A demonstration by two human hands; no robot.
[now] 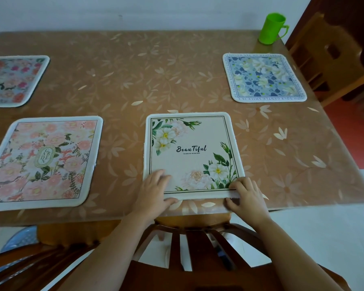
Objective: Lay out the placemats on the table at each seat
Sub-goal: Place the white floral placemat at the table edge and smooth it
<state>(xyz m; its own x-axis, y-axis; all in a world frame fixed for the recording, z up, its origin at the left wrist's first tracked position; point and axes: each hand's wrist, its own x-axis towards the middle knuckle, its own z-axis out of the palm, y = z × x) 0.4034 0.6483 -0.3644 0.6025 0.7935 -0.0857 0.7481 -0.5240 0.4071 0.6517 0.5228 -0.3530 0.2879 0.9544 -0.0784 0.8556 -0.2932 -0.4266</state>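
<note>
Chair (pixel 198 244) slats and both forearms fill the bottom of the view, reaching over the chair back to the table (pixel 135 76). Both hands sit on the near edge of the white mat (pixel 189 152), the one printed with "Beautiful" and white flowers. It lies flat near the table's front edge, squarely ahead of this chair. Left hand (pixel 153 190) rests on the mat's near-left corner, fingers spread on top and thumb along the edge, more pressing than gripping. Right hand (pixel 246 198) covers the near-right corner, fingers on top and thumb tucked toward the underside; whether it truly pinches the edge I cannot tell. Three other mats are down: a pink mat (pixel 44 160) to the left, a dark-flowered mat (pixel 13 80) at far left and partly out of view, and a blue mat (pixel 265 77) at far right facing a side chair (pixel 324 59). A green cup (pixel 272 28) stands beyond the blue one, well apart from the hands. This looks like the final squaring of the last mat. The tablecloth appears glossy, so an uneven push could probably skew the mat or slide it toward the edge, where it could tip onto the chair. Lifting one corner while the other hand presses might buckle it.
</note>
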